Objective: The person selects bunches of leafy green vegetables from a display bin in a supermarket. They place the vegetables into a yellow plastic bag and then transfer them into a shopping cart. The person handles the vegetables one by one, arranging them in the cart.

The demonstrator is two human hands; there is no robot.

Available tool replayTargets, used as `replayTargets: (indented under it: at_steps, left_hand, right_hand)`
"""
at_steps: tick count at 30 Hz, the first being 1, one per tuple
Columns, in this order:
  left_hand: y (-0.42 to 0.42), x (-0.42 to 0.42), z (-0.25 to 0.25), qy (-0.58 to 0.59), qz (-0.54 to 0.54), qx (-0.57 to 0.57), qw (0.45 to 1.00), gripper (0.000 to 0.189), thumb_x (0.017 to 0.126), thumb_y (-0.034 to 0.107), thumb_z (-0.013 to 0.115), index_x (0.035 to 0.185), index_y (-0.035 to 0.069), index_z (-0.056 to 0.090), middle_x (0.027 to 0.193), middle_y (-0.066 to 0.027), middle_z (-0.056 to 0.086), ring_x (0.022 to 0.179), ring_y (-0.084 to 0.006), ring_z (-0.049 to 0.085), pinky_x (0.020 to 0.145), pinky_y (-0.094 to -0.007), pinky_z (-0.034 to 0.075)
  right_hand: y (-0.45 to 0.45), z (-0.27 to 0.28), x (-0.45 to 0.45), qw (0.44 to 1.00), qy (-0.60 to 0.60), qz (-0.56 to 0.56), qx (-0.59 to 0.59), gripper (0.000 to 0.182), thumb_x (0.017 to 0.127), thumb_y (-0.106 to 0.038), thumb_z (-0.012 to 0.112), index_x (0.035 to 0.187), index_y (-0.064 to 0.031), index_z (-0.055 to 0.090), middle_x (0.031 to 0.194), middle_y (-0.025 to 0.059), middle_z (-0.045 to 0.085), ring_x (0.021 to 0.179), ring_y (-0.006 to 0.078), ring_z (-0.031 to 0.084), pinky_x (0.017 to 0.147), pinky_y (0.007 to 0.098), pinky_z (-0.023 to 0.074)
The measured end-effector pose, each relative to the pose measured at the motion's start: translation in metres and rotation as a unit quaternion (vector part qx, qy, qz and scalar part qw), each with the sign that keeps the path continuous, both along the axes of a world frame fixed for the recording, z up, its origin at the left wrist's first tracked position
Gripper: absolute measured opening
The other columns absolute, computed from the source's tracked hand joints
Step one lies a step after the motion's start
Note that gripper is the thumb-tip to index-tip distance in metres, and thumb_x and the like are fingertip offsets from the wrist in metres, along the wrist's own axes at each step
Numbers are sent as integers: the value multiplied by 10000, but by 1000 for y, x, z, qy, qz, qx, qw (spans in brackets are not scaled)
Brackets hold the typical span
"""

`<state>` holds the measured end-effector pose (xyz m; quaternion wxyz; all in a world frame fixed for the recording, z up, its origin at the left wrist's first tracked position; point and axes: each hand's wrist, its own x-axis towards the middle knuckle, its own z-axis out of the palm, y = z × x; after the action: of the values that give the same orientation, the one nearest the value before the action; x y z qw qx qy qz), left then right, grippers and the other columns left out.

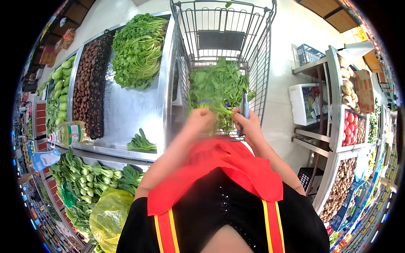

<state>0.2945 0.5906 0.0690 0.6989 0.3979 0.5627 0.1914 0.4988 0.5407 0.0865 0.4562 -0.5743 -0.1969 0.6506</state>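
Observation:
My left hand (pixel 201 121) is blurred, its fingers curled above leafy greens; whether a stem is between them cannot be made out. In my right hand (pixel 251 125) is a utility knife (pixel 244 109) with a blue strip, pointing up and away from me. The same hand's thumb and fingers pinch a light green stem (pixel 226 110). Both hands are over a pile of leafy greens (pixel 218 79) in the wire shopping cart (pixel 267 63). A blue band (pixel 203 101) is around stems near my left hand, and another blue band (pixel 227 104) shows further right.
At left, a metal display counter (pixel 126 114) bears a heap of celery-like greens (pixel 139 53), a small leafy bunch (pixel 141 141) and an oil bottle (pixel 70 134). Bok choy (pixel 91 178) and a yellow plastic bag (pixel 110 215) lie nearer me. Produce shelving (pixel 337 126) stands at right.

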Motion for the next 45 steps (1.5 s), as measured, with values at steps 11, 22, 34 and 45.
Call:
replayTargets:
  at_steps: [11,22,34,45]
  left_hand:
    - [-21,-4,-5,19,-302,229,925,280,924,151,529,1183,44,529,966,-167,645,857,-325,641,738,-399,492]
    - [-17,-74,-19,206,-193,282,917,278,846,34,590,1123,39,576,898,-80,605,832,-193,604,759,-299,485]
    - [-54,-118,8,143,-35,94,985,228,912,39,546,1133,48,599,924,17,574,802,-51,524,697,-198,443]
    - [-99,-141,20,211,34,54,975,236,899,9,559,1131,8,602,925,-26,618,873,-97,567,771,-229,469]
  right_hand:
    - [-18,18,9,993,-111,-17,36,138,922,-191,627,939,-57,597,630,-18,531,505,57,469,443,202,340]
    - [-35,-2,59,926,-354,31,126,136,867,-128,660,966,-39,631,682,-9,544,593,59,468,549,232,383]
    - [22,-175,-52,934,-307,181,1,175,790,-205,682,868,-48,676,786,99,682,697,231,644,663,370,494]
    - [74,-200,-120,799,-517,265,-153,684,740,-371,753,1154,7,360,1103,245,576,978,381,619,814,431,521]
